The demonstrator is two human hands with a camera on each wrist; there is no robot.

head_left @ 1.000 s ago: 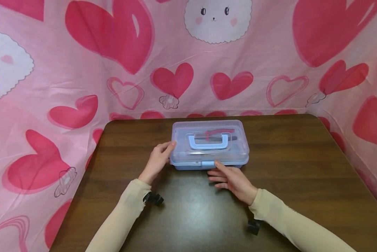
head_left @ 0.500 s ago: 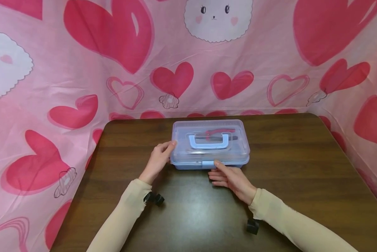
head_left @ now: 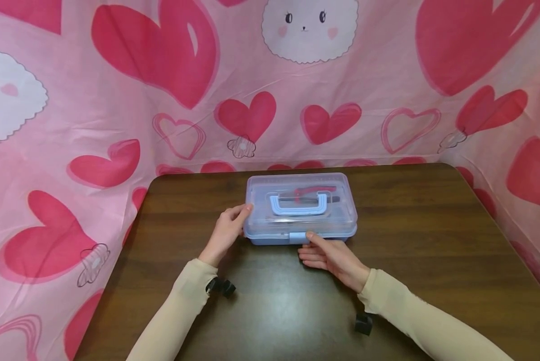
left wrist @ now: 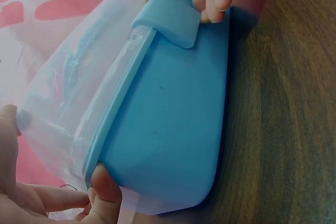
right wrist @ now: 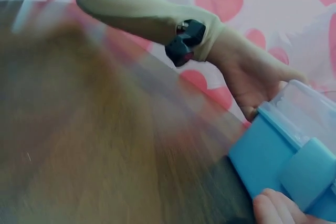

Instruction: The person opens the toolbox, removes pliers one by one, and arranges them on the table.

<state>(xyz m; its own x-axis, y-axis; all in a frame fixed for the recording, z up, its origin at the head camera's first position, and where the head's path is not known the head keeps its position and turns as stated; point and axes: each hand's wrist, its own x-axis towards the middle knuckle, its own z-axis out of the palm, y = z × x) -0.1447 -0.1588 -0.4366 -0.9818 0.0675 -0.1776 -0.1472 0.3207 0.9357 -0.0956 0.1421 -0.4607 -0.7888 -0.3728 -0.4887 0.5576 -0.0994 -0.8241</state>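
Note:
A plastic case with a clear lid and blue base sits on the table, its lid down. Through the lid a red-handled item shows. My left hand grips the case's left end, thumb on the lid; in the left wrist view a fingertip presses at the rim. At the front latch, my right hand touches with its thumb, the other fingers extended loosely below. The right wrist view shows its fingers beside the latch.
The brown wooden table extends on both sides of the case and in front of it. A pink cloth with hearts hangs behind and at the sides. Black devices are strapped at both wrists.

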